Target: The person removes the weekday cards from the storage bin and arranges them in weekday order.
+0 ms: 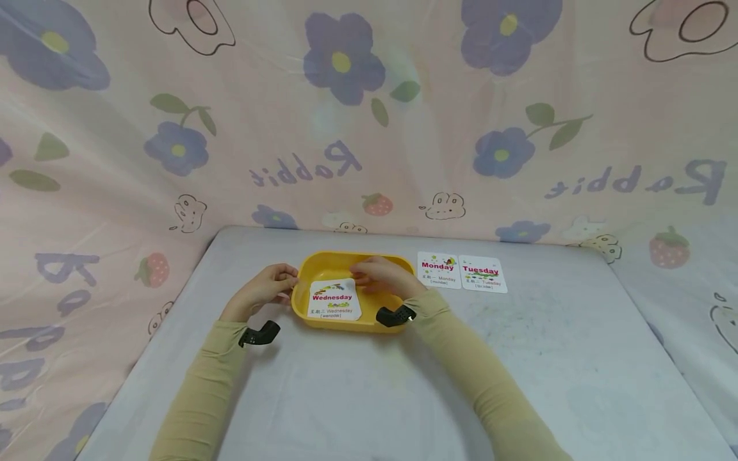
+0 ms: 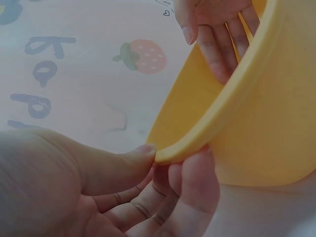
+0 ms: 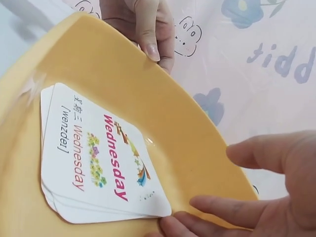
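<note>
My left hand [image 2: 98, 192] pinches the rim of the yellow tray [image 1: 323, 264], thumb on top and fingers beneath; my right hand [image 3: 266, 197] is relaxed and open inside it, fingertips at the corner of the Wednesday card [image 3: 94, 158], topmost of a small stack. The stack could fan apart if I drag one corner, and the tray might tip if my pinch lifts it

Grey table [image 1: 519, 358] with tray [image 1: 323, 261], cards [image 1: 461, 273]
</note>
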